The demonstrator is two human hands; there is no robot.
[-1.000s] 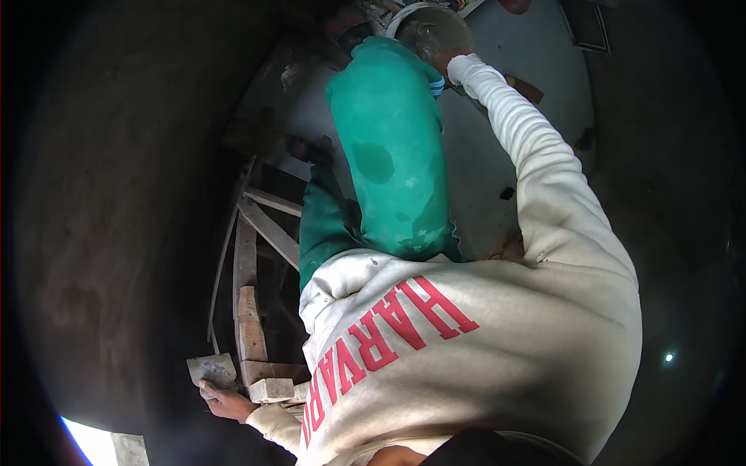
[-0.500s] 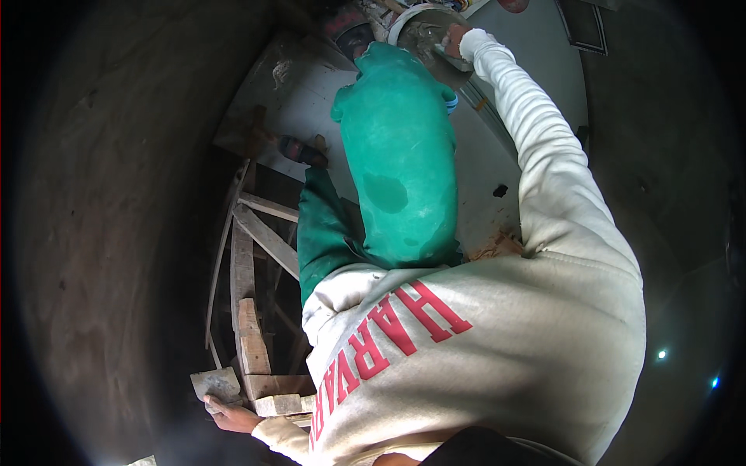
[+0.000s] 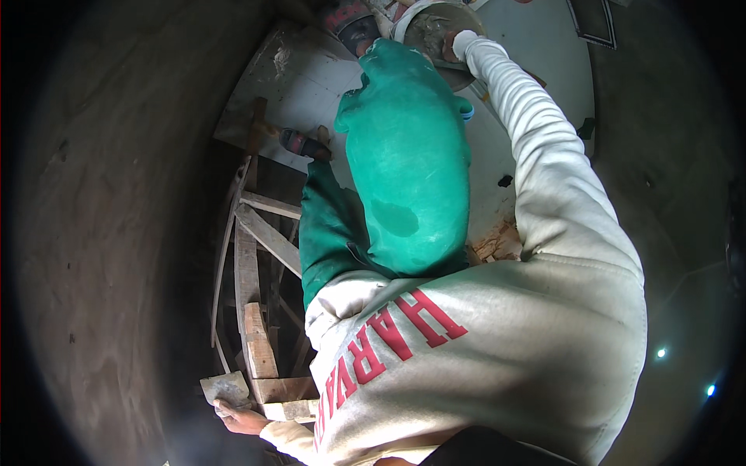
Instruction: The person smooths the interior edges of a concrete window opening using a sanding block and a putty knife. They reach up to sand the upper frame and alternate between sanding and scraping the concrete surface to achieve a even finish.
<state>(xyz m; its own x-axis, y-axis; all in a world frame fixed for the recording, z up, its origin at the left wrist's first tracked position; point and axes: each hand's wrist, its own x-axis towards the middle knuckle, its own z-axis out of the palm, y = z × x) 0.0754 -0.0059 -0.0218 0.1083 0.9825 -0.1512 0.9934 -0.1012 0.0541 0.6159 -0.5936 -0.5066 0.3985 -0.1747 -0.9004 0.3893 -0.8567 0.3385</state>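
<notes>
My left hand (image 3: 237, 415) grips a flat grey square plate (image 3: 224, 388) at lower left, beside the timber. My right arm reaches up to a white bucket (image 3: 427, 23) holding grey wet material. My right hand (image 3: 452, 45) is inside its rim, fingers curled; what they hold is unclear. My green-trousered legs (image 3: 404, 171) stretch up the middle, one bent, with dark shoes (image 3: 305, 145) on the pale board. My cream sweatshirt fills the lower middle.
A wooden frame of slats (image 3: 268, 237) stands at left beside the pale board (image 3: 544, 93). Wood scraps (image 3: 497, 245) lie right of my legs, a dark rectangular frame (image 3: 590, 23) at upper right. A rough wall (image 3: 93, 233) runs along the left.
My right hand rose within the bucket, then dipped slightly. My left hand with the plate has moved a little down and right. The green-trousered legs have shifted slightly right in view.
</notes>
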